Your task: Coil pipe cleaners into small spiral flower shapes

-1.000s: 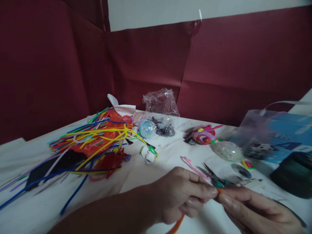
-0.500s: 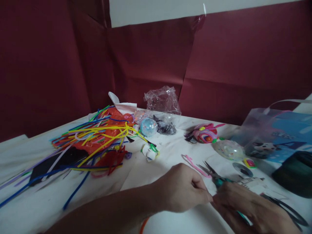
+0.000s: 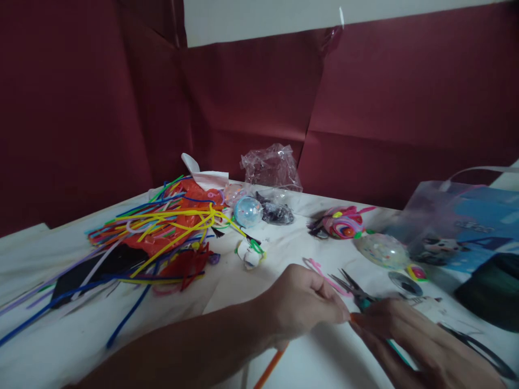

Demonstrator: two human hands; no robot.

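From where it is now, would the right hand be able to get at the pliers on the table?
Probably yes. The pliers lie just beyond the right hand, with bare tablecloth around them. But that hand and the left hand are both pinching the orange pipe cleaner, so it must let go first.

My left hand (image 3: 302, 308) hides most of the orange pipe cleaner (image 3: 271, 367). The picture's bottom edge cuts off my right hand (image 3: 421, 348).

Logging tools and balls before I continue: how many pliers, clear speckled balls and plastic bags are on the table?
Pliers: 1
Speckled balls: 2, blue and clear
Plastic bags: 2, crumpled clear and printed blue
Total: 5
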